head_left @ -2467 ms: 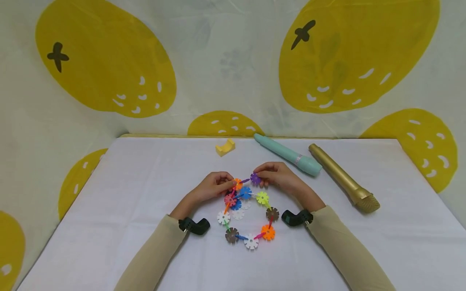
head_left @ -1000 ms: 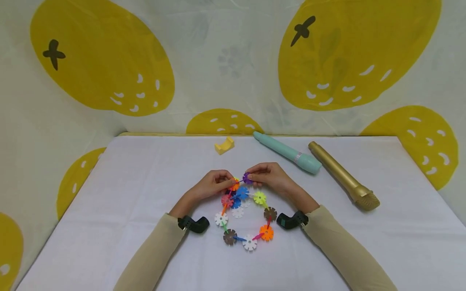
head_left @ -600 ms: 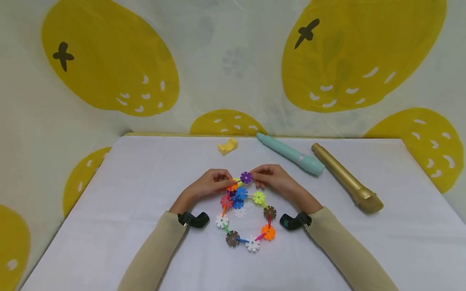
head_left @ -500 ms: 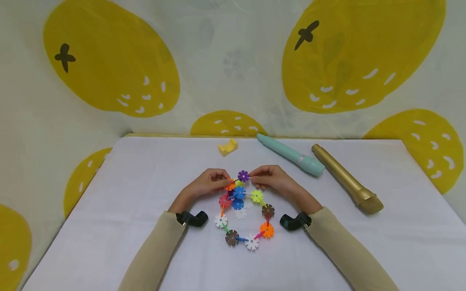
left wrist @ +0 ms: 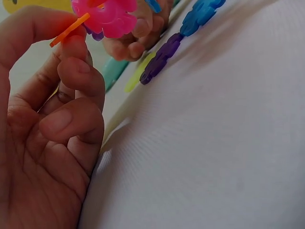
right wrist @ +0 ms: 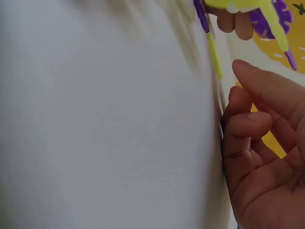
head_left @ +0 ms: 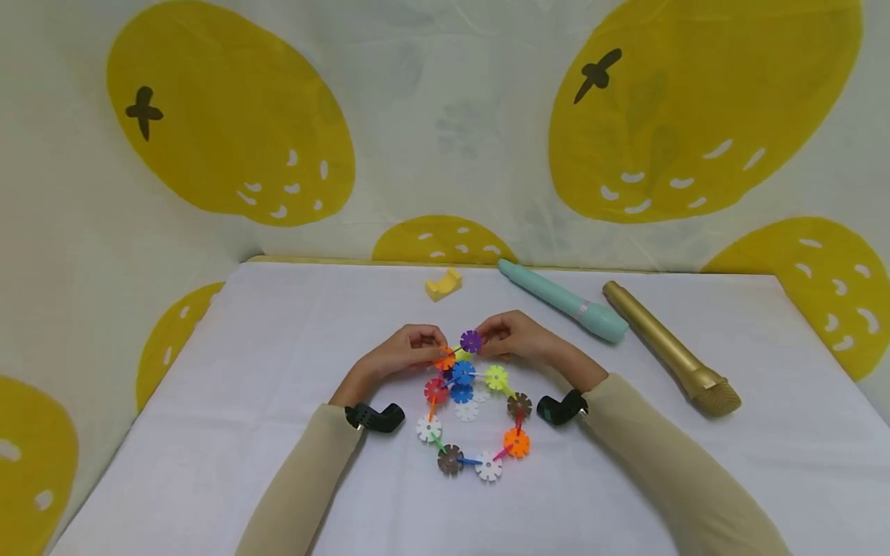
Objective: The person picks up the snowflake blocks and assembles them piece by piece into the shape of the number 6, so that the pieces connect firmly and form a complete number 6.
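A closed ring of notched plastic snowflake discs in several colours, such as the white disc point(head_left: 489, 466) at its near side, lies before me. My left hand point(head_left: 401, 352) pinches an orange disc point(head_left: 445, 357) at its far left between thumb and forefinger; the left wrist view shows this orange disc point(left wrist: 71, 28) edge-on, beside a pink disc point(left wrist: 107, 16). A purple disc point(head_left: 470, 341) sticks out from the orange one. My right hand point(head_left: 514, 337) is right beside the purple disc. In the right wrist view its thumb and forefinger point(right wrist: 240, 98) stand apart with nothing between them.
Behind the hands lie a yellow curved block point(head_left: 443, 286), a mint-green toy microphone point(head_left: 563, 301) and a gold microphone point(head_left: 670, 347) at the right. A white cloth point(head_left: 278, 340) covers the table; a patterned curtain point(head_left: 445, 116) hangs behind it.
The right hand has brought the purple disc leftward to the orange one and has let go of it. The left hand keeps its pinch. The view has shifted slightly.
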`<state>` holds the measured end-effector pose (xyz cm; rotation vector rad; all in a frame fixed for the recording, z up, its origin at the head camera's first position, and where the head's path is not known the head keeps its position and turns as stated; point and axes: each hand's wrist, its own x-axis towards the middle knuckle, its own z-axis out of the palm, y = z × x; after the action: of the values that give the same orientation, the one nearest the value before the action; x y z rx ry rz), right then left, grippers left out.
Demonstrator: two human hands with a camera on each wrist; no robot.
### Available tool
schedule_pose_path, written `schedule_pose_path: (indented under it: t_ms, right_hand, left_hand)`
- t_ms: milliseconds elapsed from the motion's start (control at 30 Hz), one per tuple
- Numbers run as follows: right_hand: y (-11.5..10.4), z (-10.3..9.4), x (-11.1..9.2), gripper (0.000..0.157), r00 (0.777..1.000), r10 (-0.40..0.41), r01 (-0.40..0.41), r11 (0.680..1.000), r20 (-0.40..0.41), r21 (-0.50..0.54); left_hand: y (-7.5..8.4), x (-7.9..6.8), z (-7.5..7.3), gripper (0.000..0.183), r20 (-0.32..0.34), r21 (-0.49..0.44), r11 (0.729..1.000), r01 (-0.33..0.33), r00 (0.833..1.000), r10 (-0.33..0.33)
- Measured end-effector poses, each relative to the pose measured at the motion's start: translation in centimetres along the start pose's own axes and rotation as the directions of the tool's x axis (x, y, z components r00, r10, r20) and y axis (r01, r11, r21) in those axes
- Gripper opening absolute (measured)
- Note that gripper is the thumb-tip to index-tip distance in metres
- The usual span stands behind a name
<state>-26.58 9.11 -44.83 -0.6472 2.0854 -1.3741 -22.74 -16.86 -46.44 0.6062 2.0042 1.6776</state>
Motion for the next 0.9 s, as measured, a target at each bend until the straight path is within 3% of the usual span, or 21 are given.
schedule_pose_path:
  t_ms: [200,433,767,900]
  right_hand:
    - [-0.2,0.0,1.0,0.035,0.995,-0.031,0.037,0.997,0.090,-0.069]
    - [-0.6,0.3,1.5,0.037,0.985,-0.086,0.118,0.968,0.152,-0.220]
    - [-1.0,0.6,0.8,0.034,0.994,-0.054,0.074,0.972,0.097,-0.224]
    - [-0.8,0.7,0.5,0.033,0.998,-0.035,0.042,0.983,0.043,-0.178]
  left_hand:
    - [-0.1,0.1,0.0,0.012,0.012,-0.006,1.000,-0.004,1.000,0.004]
    - [0.0,0.0,-0.1,0.013,0.016,0.009,1.000,0.015,1.000,-0.015]
    - [0.1,0.2,0.1,0.014,-0.006,0.034,0.999,0.027,1.000,-0.026]
    - [0.1,0.2,0.1,0.013,-0.010,0.043,0.999,0.030,1.000,-0.030]
